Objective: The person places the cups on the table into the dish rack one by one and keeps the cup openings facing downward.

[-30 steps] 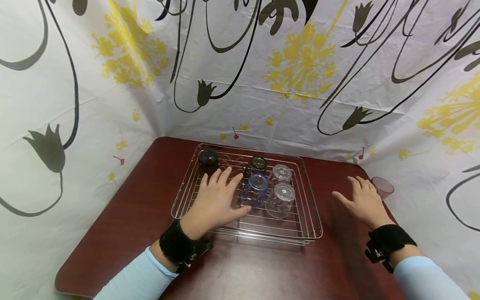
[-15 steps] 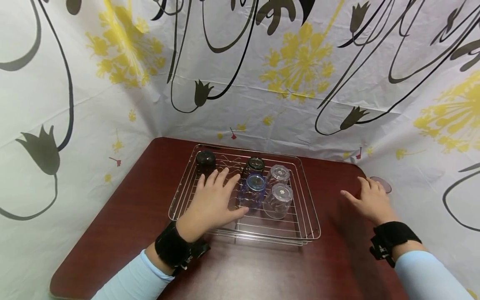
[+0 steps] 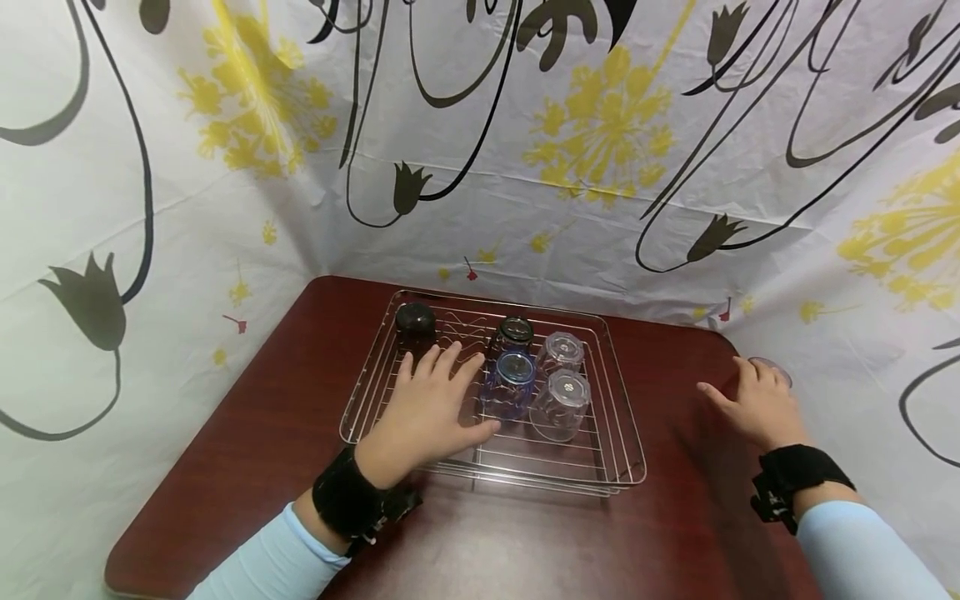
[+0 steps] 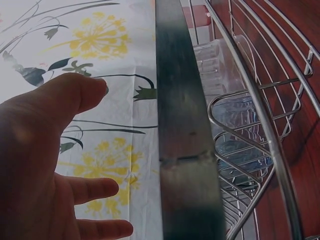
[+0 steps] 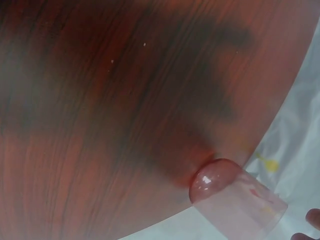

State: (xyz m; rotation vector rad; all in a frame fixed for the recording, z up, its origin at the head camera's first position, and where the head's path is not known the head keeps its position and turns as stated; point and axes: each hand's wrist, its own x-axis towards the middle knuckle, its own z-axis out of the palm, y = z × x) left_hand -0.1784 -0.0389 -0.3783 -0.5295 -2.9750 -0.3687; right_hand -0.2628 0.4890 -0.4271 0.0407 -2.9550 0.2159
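My left hand [image 3: 420,417], fingers spread, hovers over the left part of a wire rack [image 3: 639,467] and holds nothing. Upside-down glasses stand in the rack: a blue glass [image 3: 512,387] right of that hand, two clear glasses [image 3: 561,408] beside it, a dark glass [image 3: 516,333] behind. Beyond my left fingertips is a black glass [image 3: 415,321]. Over on the right, my right hand [image 3: 765,408] is in front of a pink cup [image 3: 780,371], which it partly hides. The right wrist view shows this pink cup [image 5: 240,200] upright at the table's edge, the fingertips apart from it.
The dark red table [image 3: 247,433] carries the rack near its back edge. A patterned white curtain [image 3: 480,125] surrounds the table at the back and sides. Black straps [image 3: 348,500] go round both wrists.
My right hand has moved a little to the right, toward the pink cup, and now covers more of it. My left hand stays over the rack, almost still.
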